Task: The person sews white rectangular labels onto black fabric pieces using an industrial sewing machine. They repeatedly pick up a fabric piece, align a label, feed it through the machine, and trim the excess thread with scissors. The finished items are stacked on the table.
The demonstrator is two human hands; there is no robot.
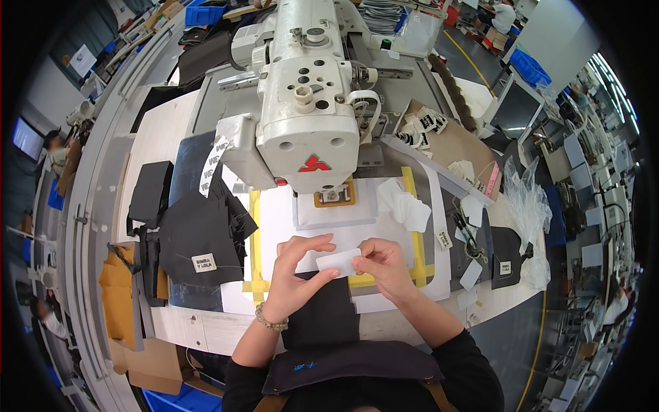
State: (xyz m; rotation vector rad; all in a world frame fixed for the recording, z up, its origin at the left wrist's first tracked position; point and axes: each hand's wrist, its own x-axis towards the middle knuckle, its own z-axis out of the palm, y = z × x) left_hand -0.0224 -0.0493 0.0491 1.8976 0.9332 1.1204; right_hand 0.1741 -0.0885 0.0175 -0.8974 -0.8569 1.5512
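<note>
A small white rectangular piece [336, 261], like a label or paper slip, is pinched at its right end by the thumb and fingers of my right hand [386, 270]. My left hand [296, 269] is at the piece's left end, thumb and fingers curved and apart. Its thumb tip is close to the lower edge; I cannot tell whether it touches. Below my hands a black fabric piece [321, 312] lies over the table's front edge. Ahead stands a white industrial sewing machine [309, 130], its framed clamp [334, 194] over a white sheet.
Black fabric pieces [199, 233] with a sewn label are piled left. Crumpled white slips [406, 206] lie right of the clamp. Yellow tape [255, 240] borders the work area. A cardboard tray [453, 154] of labels, small tools [467, 237] and clear plastic [527, 206] are at right.
</note>
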